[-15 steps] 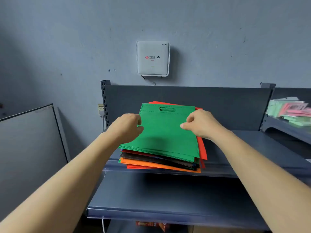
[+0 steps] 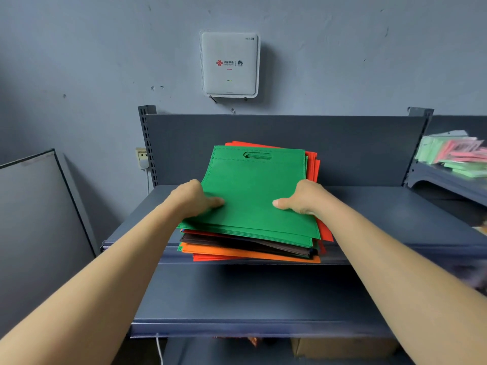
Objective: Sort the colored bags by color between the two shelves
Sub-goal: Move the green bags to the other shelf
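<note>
Lying flat on the upper shelf [image 2: 395, 206]: green bags [image 2: 253, 191] topping a stack of red, dark and orange bags [image 2: 247, 252], overhanging its front edge.

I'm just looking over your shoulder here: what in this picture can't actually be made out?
Head view only:
- Bags lower in the stack: only edges show under the green bag, so their count is unclear.
- Fingertips of the left hand and right hand: tucked under the bag's sides.
- Packets on the right-hand shelf: blurred, cut by the frame edge.
- Boxes below the lower shelf: mostly hidden by it.
</note>
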Tool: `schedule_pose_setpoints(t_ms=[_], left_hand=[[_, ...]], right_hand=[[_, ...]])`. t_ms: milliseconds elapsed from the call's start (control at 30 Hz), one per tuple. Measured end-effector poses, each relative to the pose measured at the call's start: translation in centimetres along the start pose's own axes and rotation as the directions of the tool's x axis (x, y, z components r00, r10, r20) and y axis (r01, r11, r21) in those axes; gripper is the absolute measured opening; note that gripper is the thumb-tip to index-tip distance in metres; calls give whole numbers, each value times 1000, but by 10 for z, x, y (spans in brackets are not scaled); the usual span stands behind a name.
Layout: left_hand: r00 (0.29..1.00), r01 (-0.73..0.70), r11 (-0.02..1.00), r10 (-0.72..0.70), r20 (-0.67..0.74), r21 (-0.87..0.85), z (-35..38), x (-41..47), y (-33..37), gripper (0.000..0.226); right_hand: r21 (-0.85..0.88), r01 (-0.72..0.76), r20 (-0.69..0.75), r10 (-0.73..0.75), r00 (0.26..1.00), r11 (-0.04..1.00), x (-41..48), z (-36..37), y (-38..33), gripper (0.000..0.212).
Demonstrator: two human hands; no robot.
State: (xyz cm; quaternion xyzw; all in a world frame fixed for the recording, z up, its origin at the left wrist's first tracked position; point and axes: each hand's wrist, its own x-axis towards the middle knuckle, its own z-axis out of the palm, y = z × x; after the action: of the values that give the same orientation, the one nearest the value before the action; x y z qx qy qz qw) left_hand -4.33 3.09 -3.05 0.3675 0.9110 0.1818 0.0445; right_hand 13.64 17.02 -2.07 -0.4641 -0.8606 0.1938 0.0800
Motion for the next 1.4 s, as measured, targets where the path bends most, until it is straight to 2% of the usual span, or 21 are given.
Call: schedule_pose_setpoints(t_ms=[133, 300, 467, 567, 700, 767, 833, 933, 1067, 1200, 1333, 1400], left_hand=[[999, 45, 998, -45, -13, -43, -2, 5, -4, 58], [990, 86, 990, -98, -103, -113, -11, 1, -3, 47], [985, 101, 974, -127, -118, -204, -14, -1, -7, 31], [985, 112, 971, -136, -105, -210, -10, 1, -10, 23], [979, 181, 965, -195, -60, -190, -8, 4, -20, 8], [978, 196, 966, -206, -42, -170, -11, 1, -24, 9], [982, 176, 970, -184, -32, -167, -12, -3, -26, 21], [984, 171, 961, -179, -20, -216, -11, -9, -26, 26], [983, 137, 967, -159, -91, -215, -9, -15, -20, 34], [979, 118, 963, -153, -132, -241, -7, -17, -13, 34], [976, 88, 952, -141, -167, -294, -6, -15, -13, 7], [975, 60, 942, -126, -182, -330, -9, -18, -13, 21]], right_hand=[[97, -60, -66, 67, 996, 993, 6, 2, -4, 68], [351, -117, -101, 161, 982, 929, 17, 2, 0, 56], [423, 3, -160, 71, 985, 906, 18, 0, -1, 37], [489, 42, -86, 1, 996, 871, 15, 1, -8, 40], [394, 30, -55, -9, 998, 919, 10, 5, -19, 57], [279, 37, -84, -14, 996, 959, 8, 9, -25, 41], [158, 27, -113, -9, 994, 987, 8, 12, -29, 27], [43, -38, -57, 41, 998, 998, 9, 11, -28, 38], [170, -86, -27, 92, 995, 982, 11, 3, -18, 51], [373, -107, -39, 131, 991, 922, 11, -3, -10, 48], [568, -157, 3, 189, 982, 808, 8, -1, -6, 47], [620, -166, 17, 198, 980, 767, 6, 0, -8, 42]])
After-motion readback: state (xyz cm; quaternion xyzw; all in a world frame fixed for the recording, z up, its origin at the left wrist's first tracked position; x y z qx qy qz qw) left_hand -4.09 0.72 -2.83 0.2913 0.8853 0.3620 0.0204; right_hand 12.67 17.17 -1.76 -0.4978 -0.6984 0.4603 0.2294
